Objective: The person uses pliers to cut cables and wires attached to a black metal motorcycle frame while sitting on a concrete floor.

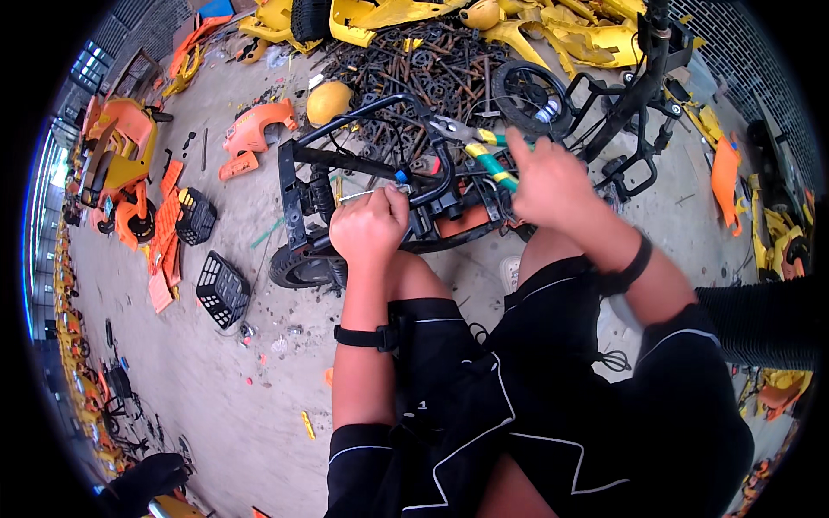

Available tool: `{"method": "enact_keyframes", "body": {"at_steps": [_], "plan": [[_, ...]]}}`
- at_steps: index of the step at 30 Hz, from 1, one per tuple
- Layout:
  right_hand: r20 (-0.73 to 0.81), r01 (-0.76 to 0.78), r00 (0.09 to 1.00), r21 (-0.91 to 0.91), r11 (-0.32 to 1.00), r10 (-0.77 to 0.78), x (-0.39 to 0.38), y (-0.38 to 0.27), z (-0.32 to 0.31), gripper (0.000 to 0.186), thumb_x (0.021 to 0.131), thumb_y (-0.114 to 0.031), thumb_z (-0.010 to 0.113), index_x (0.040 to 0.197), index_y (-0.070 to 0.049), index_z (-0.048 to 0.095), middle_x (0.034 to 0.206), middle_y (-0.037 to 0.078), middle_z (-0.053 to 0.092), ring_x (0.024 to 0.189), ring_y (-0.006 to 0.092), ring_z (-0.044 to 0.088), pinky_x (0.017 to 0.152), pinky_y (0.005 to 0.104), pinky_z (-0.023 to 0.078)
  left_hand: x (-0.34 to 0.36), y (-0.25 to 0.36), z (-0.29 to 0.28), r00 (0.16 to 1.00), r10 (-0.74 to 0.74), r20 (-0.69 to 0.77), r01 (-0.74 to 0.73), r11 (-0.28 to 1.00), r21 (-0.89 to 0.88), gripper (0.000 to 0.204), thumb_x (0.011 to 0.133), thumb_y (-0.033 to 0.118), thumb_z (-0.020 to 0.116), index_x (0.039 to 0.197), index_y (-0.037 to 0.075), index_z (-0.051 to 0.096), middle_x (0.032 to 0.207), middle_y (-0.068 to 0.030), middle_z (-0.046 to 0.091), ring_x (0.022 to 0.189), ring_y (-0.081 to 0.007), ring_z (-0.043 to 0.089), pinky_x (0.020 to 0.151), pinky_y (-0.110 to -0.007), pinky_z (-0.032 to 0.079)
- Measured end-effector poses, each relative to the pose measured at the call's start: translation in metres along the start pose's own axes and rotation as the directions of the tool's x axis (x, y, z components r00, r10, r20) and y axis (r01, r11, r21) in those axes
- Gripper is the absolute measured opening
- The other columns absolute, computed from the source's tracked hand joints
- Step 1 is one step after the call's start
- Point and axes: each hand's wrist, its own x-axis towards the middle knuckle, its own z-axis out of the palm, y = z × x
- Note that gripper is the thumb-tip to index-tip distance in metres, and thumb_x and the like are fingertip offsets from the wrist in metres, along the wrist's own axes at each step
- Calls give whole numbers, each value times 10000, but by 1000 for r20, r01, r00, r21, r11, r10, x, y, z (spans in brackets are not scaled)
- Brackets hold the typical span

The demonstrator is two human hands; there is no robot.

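Observation:
A stripped black vehicle frame (289, 198) with wheels stands in front of my knees. My left hand (371, 223) is closed in a fist at the frame's left part, and a thin silver metal tool (356, 196) sticks out of it; most of that tool is hidden. In my right hand (553, 177) are pliers with green and yellow handles (490, 162). Their grey jaws (453, 129) point left over the frame's black tube, and I cannot tell whether they touch anything. Near my left hand a small blue part (401, 175) shows on the frame.
Beyond the frame lies a heap of rusty metal parts (406, 78), with yellow plastic panels (596, 39) behind it. Black crates (223, 289) and orange panels (259, 129) lie to the left. A ribbed black hose or column (756, 324) stands at the right.

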Motion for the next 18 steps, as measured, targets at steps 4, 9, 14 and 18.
{"method": "enact_keyframes", "body": {"at_steps": [4, 9, 14, 18], "plan": [[54, 247, 968, 6, 969, -247, 40, 54, 1, 811, 735, -100, 690, 1508, -78, 445, 1031, 249, 648, 933, 431, 680, 797, 518, 560, 2, 0, -1, 1000, 5, 24, -5, 1000, -21, 350, 925, 197, 668, 587, 119, 623, 529, -55, 596, 475, -263, 607, 492, -390, 471], [173, 549, 833, -133, 825, -526, 129, 88, -1, 931, 695, -48, 767, 1552, -144, 416, 1110, 149, 623, 1104, 367, 641, 912, 463, 542, 0, -2, -1, 998, -59, 38, 59, 998, -2, 351, 894, 201, 676, 568, 146, 557, 531, -39, 590, 466, -244, 592, 498, -387, 451], [222, 827, 562, -178, 534, -797, 231, 87, 2, 1032, 556, 3, 832, 1515, -153, 481, 1301, 112, 591, 1248, 350, 575, 1050, 437, 505, 2, -1, 0, 996, -76, 45, 77, 997, -19, 344, 861, 202, 690, 557, 154, 536, 514, -21, 548, 448, -228, 546, 494, -372, 402], [189, 971, 146, -215, 105, -971, 307, 45, -4, 1001, 504, -22, 848, 1439, -187, 533, 1290, 133, 574, 1232, 393, 561, 1038, 484, 483, 1, 0, 1, 993, -94, 75, 96, 995, -26, 343, 848, 204, 693, 553, 155, 525, 521, -15, 545, 454, -224, 534, 495, -368, 378]]}}
